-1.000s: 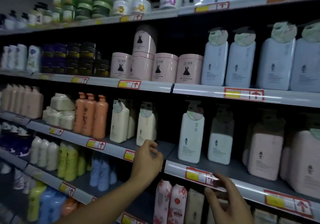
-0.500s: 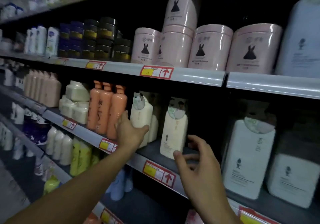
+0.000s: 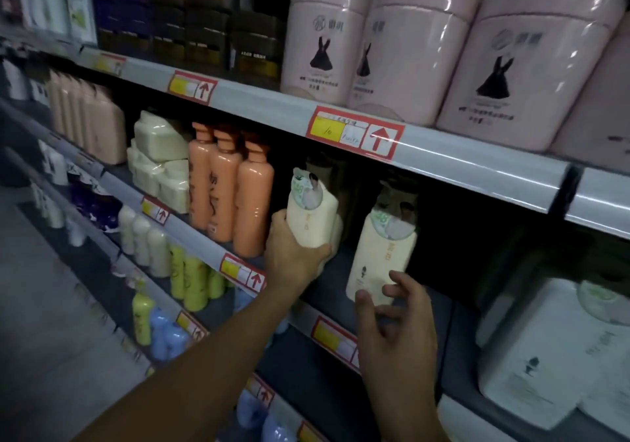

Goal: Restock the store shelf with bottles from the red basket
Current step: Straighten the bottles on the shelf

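We see our left hand reaching up to the middle shelf, its grip grasping the lower part of a cream bottle with thumb on the left side and fingers curled under and round the base; that bottle stands tilted slightly, just to the right of three orange pump bottles and in front of another cream pack half hidden behind it; our right hand is lower and to the right, its grip released, fingers spread and loosely bent; its fingertips lie against the bottom edge of a second cream bottle, which stands upright on the same shelf, apart from the first one; whether they press it or only touch it we cannot tell; to the left of the orange bottles sit pale yellow wrapped packs, and further left a row of beige bottles; on the shelf above stand large pink tubs with a black rabbit mark, with dark jars to their left; red and yellow price tags run along the shelf edges; at the right of the middle shelf are white bottles; below are yellow bottles and blue bottles; the red basket is out of our view.
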Demonstrator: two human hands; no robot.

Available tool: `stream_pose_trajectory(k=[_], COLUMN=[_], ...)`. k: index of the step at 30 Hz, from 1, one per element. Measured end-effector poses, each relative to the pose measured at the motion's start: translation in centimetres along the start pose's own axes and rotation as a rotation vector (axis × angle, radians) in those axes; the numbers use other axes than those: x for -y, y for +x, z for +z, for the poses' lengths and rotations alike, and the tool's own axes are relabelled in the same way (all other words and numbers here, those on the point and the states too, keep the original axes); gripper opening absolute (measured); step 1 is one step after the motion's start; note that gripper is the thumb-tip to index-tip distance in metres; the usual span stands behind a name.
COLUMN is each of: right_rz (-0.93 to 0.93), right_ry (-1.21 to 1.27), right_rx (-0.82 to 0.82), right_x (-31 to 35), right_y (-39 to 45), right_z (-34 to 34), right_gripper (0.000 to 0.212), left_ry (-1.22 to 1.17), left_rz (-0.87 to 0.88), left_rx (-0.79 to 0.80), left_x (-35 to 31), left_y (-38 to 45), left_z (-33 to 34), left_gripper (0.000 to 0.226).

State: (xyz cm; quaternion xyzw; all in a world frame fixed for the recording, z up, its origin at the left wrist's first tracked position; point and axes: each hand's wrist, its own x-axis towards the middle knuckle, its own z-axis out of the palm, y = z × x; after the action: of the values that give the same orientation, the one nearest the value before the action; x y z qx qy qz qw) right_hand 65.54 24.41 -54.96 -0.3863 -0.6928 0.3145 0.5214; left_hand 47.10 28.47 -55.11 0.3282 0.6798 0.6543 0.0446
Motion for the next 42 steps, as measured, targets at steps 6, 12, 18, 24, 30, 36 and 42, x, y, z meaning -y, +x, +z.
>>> stream_pose_trajectory(k=[6,12,18,24,30,36,42], right_rz=[0.112,0.145,0.093,0.188,0.199,0.218,0.256], right_ry=[0.031,-0.043,-0.179,-0.213,-0.235,-0.142,-0.149], right_rx=[-0.075,-0.162,-0.351,-0.428,-0.396,-0.375,-0.324], right_x=[1.9,3.2,1.4,-0.7,-2.1,-2.9,-3.9], right_y=[-0.7,-1.4,-3.9,-6.8,-4.8,-3.1,-4.8], right_z=[1.1,-2.9,-13.6,-22.6,-25.3,-24.7,-24.3], right_gripper=[0.036,0.022,0.007,0.012,0.023,0.027,0.027], left_ry=[-0.007,0.007,-0.080,-0.053,0.047,0.155,0.114], left_rz=[-0.077,0.074,0.051,-0.024,0.026,0.063,0.094], left_rx=[0.115,-0.093,0.382,0.372,0.252,0.221,0.245], left_x=[-1.0,-1.9,-7.9,-12.7,-14.1,-13.9,-13.6], left_y=[0.4,-5.7,-18.7,-25.6,-26.3,-25.7,-25.5], left_z=[-0.8,-3.1,1.6,8.7,12.9,13.6,13.5], left_gripper=[0.097,0.083,0.045,0.090,0.092,0.083,0.079])
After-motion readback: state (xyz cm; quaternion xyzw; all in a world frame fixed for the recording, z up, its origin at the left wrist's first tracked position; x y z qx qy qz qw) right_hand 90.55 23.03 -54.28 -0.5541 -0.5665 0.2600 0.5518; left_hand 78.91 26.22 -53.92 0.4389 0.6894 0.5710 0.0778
